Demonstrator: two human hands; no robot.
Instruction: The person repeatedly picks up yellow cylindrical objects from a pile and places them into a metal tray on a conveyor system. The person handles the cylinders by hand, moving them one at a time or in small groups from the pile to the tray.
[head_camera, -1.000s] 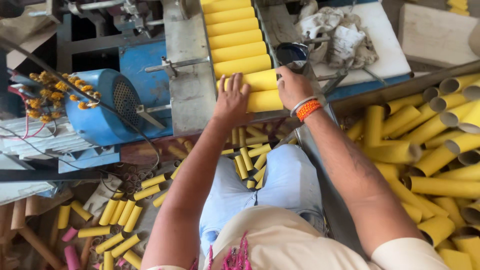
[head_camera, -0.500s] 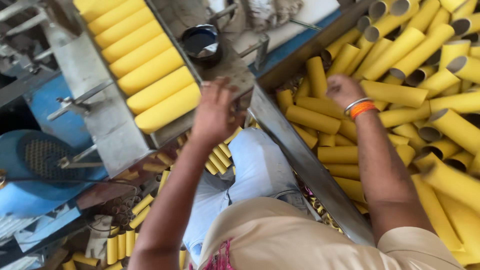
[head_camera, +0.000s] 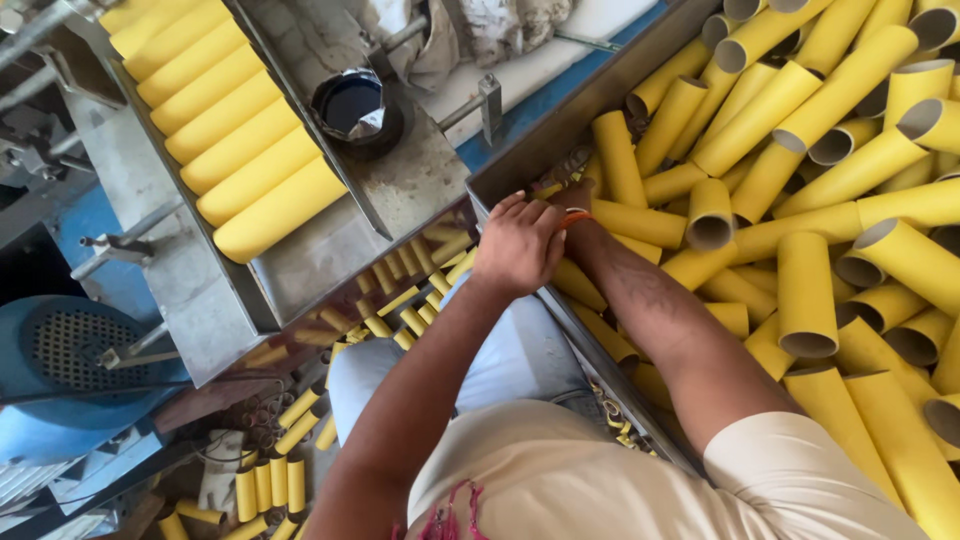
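**Both hands at the edge of the tube bin**

At the centre of the frame the left hand (head_camera: 518, 245) rests over the metal rim of the bin (head_camera: 600, 85), knuckles up, fingers curled down and close together; what they press on is hidden beneath the palm. The right hand (head_camera: 572, 195) lies just behind it, mostly covered, with only an orange wristband (head_camera: 574, 214) and part of the wrist showing, so I cannot tell whether its fingers are spread or pinching anything. It seems to be reaching among the loose yellow cardboard tubes (head_camera: 805, 290) that fill the bin across the right side of the frame.

In the upper left, a neat row of yellow tubes (head_camera: 235, 150) lies side by side on a slanted steel feed tray (head_camera: 150, 270). A dark pot of liquid (head_camera: 352, 105) sits just right of that row, and short yellow tube pieces (head_camera: 262, 485) litter the floor at lower left.

Risks, as I judge them: the heaped tubes lie at all angles and could roll or spill when one is pulled free; a wrist could scrape the thin bin rim; a careless elbow might knock the pot.

Compared with half a second ago, the right hand has drawn back from deeper in the pile to the bin's near corner, and the left hand has come across from the tray's lower edge to meet it.
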